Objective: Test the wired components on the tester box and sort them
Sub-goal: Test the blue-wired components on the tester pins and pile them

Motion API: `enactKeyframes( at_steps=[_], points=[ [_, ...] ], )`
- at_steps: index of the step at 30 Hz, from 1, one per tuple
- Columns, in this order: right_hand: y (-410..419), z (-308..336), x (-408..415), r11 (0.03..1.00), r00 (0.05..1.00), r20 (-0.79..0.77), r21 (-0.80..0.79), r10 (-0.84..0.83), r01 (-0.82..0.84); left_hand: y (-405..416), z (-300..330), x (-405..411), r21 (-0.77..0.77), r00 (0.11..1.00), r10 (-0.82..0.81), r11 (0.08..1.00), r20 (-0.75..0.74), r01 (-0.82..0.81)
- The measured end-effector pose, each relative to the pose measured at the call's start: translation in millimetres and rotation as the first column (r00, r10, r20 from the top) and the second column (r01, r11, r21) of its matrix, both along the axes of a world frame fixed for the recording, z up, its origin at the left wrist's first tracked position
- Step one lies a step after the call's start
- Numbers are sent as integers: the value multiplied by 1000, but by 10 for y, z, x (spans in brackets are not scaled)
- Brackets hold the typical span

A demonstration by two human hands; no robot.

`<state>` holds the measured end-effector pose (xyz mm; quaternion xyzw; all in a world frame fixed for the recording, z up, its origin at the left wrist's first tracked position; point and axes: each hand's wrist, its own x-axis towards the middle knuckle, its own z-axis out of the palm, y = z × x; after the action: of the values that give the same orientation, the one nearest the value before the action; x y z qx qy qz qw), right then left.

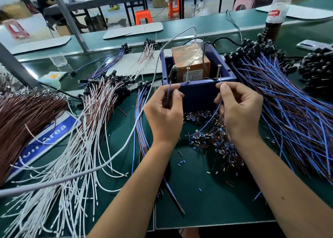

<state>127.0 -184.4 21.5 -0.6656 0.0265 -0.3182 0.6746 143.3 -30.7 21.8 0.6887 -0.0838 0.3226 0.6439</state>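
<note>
The tester box (207, 90) is a blue open-topped bin holding an orange block (191, 62), with two upright screws (219, 71) at its front rim. My left hand (164, 117) pinches a blue wire (168, 95) whose black component head (173, 71) points up at the box's left front corner. My right hand (239, 109) pinches a second blue wire (214, 114) and holds its tip up against the right screw. That wire curves down between my hands.
A big heap of blue-and-brown wired components (288, 100) lies right of the box. White-and-brown wired ones (93, 115) and a brown bundle (23, 115) lie left. Cut insulation bits (212, 138) litter the green mat. A grey cable (140, 115) crosses the left side. A bottle (275, 16) stands far right.
</note>
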Motion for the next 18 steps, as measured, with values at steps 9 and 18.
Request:
enactKeyframes(
  at_steps=[9, 18],
  points=[
    [33, -11, 14, 997, 1000, -8, -77, -29, 29, -44, 5, -85, 140, 986, -158, 979, 46, 150],
    [103, -53, 7, 998, 998, -15, -38, -56, 55, -269, -81, -128, 273, 938, -326, 918, 113, 286]
  ],
)
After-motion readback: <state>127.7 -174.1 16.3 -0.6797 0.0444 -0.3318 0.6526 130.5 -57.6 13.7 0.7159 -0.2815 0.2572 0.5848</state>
